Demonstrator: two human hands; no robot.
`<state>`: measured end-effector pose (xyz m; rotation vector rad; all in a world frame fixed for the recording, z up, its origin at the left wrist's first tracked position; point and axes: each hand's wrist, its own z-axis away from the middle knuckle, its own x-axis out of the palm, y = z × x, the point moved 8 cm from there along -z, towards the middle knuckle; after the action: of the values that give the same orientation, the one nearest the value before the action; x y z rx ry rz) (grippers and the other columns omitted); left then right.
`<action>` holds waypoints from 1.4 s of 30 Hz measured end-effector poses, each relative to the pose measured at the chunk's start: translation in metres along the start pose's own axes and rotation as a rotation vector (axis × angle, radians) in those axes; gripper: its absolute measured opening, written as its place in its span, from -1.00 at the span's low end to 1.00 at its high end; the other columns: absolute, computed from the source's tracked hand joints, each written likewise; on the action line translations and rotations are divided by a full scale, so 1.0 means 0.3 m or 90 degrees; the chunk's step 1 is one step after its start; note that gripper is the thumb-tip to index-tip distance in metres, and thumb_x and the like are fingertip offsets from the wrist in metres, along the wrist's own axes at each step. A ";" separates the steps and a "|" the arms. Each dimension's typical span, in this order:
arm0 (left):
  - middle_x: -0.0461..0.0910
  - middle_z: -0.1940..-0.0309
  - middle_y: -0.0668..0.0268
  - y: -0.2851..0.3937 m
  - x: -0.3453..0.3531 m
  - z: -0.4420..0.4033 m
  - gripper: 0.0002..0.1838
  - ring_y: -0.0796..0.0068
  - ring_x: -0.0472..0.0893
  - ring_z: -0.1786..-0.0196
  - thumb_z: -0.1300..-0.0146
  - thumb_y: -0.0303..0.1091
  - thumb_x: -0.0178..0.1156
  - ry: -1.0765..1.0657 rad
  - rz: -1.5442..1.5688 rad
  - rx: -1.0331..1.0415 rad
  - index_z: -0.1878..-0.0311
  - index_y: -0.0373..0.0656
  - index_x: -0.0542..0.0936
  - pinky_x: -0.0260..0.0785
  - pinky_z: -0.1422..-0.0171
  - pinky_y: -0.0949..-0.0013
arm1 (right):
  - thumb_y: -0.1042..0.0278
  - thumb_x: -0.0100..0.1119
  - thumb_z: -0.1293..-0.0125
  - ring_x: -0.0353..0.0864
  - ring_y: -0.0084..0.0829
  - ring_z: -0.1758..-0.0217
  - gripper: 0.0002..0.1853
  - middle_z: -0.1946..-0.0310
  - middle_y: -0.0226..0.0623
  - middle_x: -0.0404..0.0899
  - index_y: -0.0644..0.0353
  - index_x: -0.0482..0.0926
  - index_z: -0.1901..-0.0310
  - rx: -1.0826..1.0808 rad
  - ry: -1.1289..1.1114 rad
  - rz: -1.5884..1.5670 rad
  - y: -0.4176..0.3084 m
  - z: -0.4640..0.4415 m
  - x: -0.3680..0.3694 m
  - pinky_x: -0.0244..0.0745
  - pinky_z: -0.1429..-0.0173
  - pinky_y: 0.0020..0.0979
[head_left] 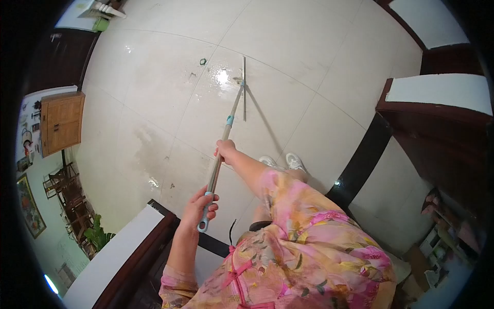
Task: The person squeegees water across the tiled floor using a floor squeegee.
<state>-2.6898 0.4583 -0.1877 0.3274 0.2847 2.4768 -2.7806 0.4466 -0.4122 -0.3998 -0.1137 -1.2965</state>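
Note:
A long squeegee-like tool [244, 103] has its narrow blade on the pale tiled floor, beside a wet, shiny patch. Its metal pole [216, 167] slants down toward my body. My left hand [199, 208] is wrapped around the light-blue grip near the pole's lower end. Farther up the pole, my right hand [225, 149] is closed around the metal part, below a blue collar [229, 120]. A small dark ring-shaped object [203, 61] lies on the floor left of the blade.
White shoes [295, 161] show below my right forearm. Dark-trimmed white ledges stand at lower left [123, 252] and right [437, 95]. A wooden cabinet [62, 123], stacked chairs [72, 198] and a plant [98, 234] are at left. Brownish wet marks spot the floor.

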 end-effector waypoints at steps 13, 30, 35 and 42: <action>0.41 0.35 0.20 -0.009 0.715 -0.346 -0.45 0.60 0.32 0.55 -0.09 -0.47 -0.06 -0.244 -0.223 -0.107 -0.18 -0.27 0.06 0.19 0.62 0.60 | 0.33 -0.12 -0.07 0.27 -0.47 0.76 -0.89 0.75 -0.37 0.26 0.15 0.26 0.49 -0.111 0.239 -0.327 -0.397 0.013 -0.977 0.26 0.69 -0.42; 0.33 0.36 0.27 0.137 0.724 -0.208 -0.43 0.59 0.29 0.56 -0.10 -0.52 -0.12 -0.013 -0.127 -0.018 -0.22 -0.07 0.03 0.17 0.62 0.58 | 0.30 -0.11 -0.11 0.40 -0.42 0.69 -0.74 0.59 -0.23 0.35 0.31 0.22 0.26 -0.005 -0.003 -0.076 -0.677 0.053 -0.524 0.38 0.67 -0.40; 0.39 0.37 0.32 0.108 0.871 -0.259 -0.43 0.62 0.33 0.57 -0.11 -0.49 -0.08 -0.180 -0.342 -0.138 -0.22 -0.09 0.03 0.21 0.61 0.56 | 0.30 -0.13 -0.11 0.37 -0.42 0.69 -0.80 0.61 -0.28 0.29 0.23 0.18 0.33 -0.023 0.159 -0.281 -0.637 0.198 -0.900 0.38 0.65 -0.38; 0.42 0.42 0.30 0.157 1.024 -0.407 -0.42 0.63 0.34 0.59 -0.08 -0.48 -0.05 -0.206 -0.452 -0.182 -0.20 -0.27 0.04 0.23 0.62 0.57 | 0.29 -0.11 -0.11 0.33 -0.44 0.74 -0.81 0.70 -0.31 0.27 0.23 0.20 0.43 0.026 0.267 -0.417 -0.561 0.071 -1.083 0.32 0.71 -0.41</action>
<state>-2.9914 0.5917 -0.2393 0.4119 -0.0859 1.7034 -3.0274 0.7145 -0.4532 -0.0377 0.0936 -1.9938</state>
